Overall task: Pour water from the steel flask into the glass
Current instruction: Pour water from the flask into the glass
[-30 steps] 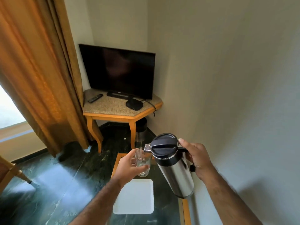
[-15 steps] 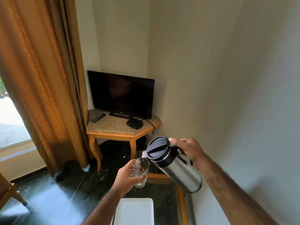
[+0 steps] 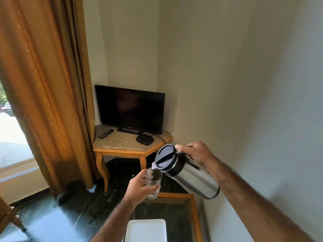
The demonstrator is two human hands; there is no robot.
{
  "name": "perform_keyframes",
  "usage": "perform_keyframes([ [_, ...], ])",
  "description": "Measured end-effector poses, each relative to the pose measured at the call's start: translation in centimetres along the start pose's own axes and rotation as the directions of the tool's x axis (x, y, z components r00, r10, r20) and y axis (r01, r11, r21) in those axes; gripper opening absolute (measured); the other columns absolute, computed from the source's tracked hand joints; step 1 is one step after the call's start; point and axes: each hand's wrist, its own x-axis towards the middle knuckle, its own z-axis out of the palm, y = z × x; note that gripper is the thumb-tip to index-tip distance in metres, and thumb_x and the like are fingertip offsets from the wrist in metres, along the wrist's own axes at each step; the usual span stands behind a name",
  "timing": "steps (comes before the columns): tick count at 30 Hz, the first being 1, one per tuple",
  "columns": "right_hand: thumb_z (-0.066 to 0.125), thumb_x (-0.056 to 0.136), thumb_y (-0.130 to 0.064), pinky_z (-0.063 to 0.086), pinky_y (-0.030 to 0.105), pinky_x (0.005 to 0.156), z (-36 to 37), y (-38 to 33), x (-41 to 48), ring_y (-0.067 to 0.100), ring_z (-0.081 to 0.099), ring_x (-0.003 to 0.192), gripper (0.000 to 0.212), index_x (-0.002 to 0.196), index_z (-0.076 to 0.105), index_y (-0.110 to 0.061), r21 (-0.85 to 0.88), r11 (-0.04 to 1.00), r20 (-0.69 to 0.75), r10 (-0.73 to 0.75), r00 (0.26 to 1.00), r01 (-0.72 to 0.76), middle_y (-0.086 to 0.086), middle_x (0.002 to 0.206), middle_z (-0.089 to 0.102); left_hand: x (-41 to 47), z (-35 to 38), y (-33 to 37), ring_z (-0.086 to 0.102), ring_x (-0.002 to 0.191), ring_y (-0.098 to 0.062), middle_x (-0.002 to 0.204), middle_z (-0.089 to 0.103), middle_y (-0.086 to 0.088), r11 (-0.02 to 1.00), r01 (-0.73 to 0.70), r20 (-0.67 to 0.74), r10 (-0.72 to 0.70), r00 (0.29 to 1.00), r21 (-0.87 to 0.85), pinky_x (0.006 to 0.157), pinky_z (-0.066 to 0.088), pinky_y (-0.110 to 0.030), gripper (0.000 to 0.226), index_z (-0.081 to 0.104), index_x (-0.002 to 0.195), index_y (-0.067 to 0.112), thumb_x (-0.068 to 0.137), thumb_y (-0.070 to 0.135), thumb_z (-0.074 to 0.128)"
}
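My right hand (image 3: 195, 152) grips the handle of the steel flask (image 3: 190, 177), thumb resting near its black lid. The flask is tilted steeply to the left, and its spout sits right over the rim of the clear glass (image 3: 153, 182). My left hand (image 3: 138, 187) holds the glass upright in the air, just below and left of the flask's lid. A little water seems to lie at the bottom of the glass. Both are held above the far edge of the glass-topped table (image 3: 194, 203).
A white tray (image 3: 146, 229) lies on the table below my arms. Beyond stands a corner table (image 3: 122, 142) with a TV (image 3: 131, 109), a remote and a small black box. An orange curtain (image 3: 45, 84) hangs left; a wall runs close on the right.
The flask has tipped further over, its spout now at the glass rim. Both hands have risen, and my head has lifted, so more wall and less table shows.
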Motion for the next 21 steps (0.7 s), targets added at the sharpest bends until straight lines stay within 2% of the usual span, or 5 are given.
perform_keyframes([
  [3,0.082,0.079,-0.055,0.029,0.026,0.047,0.1,-0.9,0.2,0.008,0.029,0.042,0.064,0.045,0.035,-0.026,-0.030,1.000,0.010,-0.010,1.000,0.010,-0.012,0.044,0.031,0.1,-0.4,0.5,0.065,0.112,-0.008,0.119,0.069,0.016,1.000,-0.006,0.002,0.006,1.000,-0.004,0.093,0.057,-0.037,0.066,0.060,0.121,0.045,0.063,0.043,0.091],
  [8,0.082,0.081,-0.052,0.028,0.016,0.041,0.7,-1.5,0.4,0.004,0.029,0.037,0.069,0.037,0.038,-0.023,-0.099,0.994,0.027,-0.036,0.999,0.039,-0.015,0.038,0.031,-0.2,-1.1,0.9,0.067,0.108,-0.007,0.116,0.070,0.016,1.000,-0.007,-0.006,0.007,1.000,-0.002,0.085,0.056,-0.028,0.061,0.059,0.115,0.049,0.064,0.040,0.092],
  [12,0.081,0.082,-0.053,0.029,0.012,0.040,0.7,-2.1,0.6,0.002,0.035,0.034,0.064,0.033,0.050,-0.027,-0.141,0.988,0.044,-0.053,0.998,0.059,-0.016,0.034,0.037,-0.3,-1.3,1.0,0.069,0.106,-0.008,0.115,0.072,0.016,1.000,0.004,-0.008,-0.004,1.000,0.000,0.089,0.058,-0.034,0.061,0.060,0.112,0.050,0.059,0.046,0.091],
  [17,0.079,0.082,-0.055,0.030,0.013,0.042,0.7,-3.0,0.8,0.000,0.038,0.034,0.060,0.034,0.056,-0.030,-0.193,0.978,0.066,-0.074,0.995,0.085,-0.018,0.033,0.039,-0.2,-1.1,1.2,0.068,0.109,-0.009,0.117,0.070,0.015,1.000,-0.001,-0.004,0.001,1.000,0.007,0.093,0.058,-0.038,0.063,0.059,0.117,0.047,0.063,0.042,0.091],
  [21,0.077,0.083,-0.058,0.030,0.024,0.049,0.9,-3.8,0.9,0.001,0.040,0.033,0.056,0.035,0.058,-0.035,-0.270,0.958,0.110,-0.074,0.991,0.102,-0.017,0.033,0.040,-0.2,-1.0,1.5,0.066,0.113,-0.013,0.121,0.069,0.012,1.000,-0.003,-0.003,0.003,1.000,0.017,0.098,0.056,-0.043,0.066,0.060,0.125,0.037,0.067,0.037,0.091],
])
